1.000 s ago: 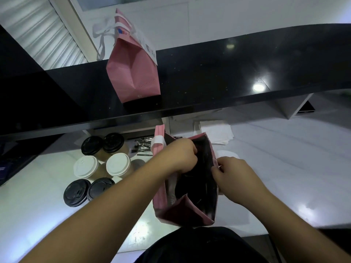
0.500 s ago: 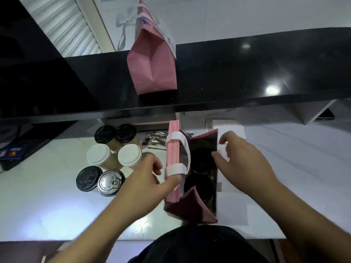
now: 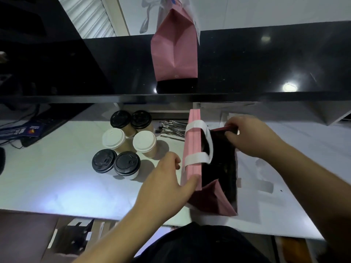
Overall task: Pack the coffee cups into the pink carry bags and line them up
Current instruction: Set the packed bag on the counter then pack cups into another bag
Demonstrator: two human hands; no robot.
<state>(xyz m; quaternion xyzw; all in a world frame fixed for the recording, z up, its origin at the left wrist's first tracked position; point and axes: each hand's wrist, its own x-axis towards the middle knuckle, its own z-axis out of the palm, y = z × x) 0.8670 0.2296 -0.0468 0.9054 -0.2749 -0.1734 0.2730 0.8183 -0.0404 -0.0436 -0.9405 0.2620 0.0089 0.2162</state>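
the inside of the open pink bag (image 3: 192,149) was too dark to make out; whatever sat in it could not be told. it stood on the white bench (image 3: 57,177), near the middle. the right hand (image 3: 250,135) pinched the bag's far right rim, its fingers curled over the edge. the left hand (image 3: 167,186) lay against the bag's near left side, thumb pressed to the pink wall; its fingers were hidden behind the hand, so their grip could not be told. a white handle (image 3: 197,143) drooped across the opening. six lidded cups (image 3: 125,143) stood clustered left of the bag, four black-lidded, two white. wrapped straws (image 3: 171,128) lay beyond. a second pink bag (image 3: 174,52) stood on the black shelf (image 3: 266,63), its top cut off.
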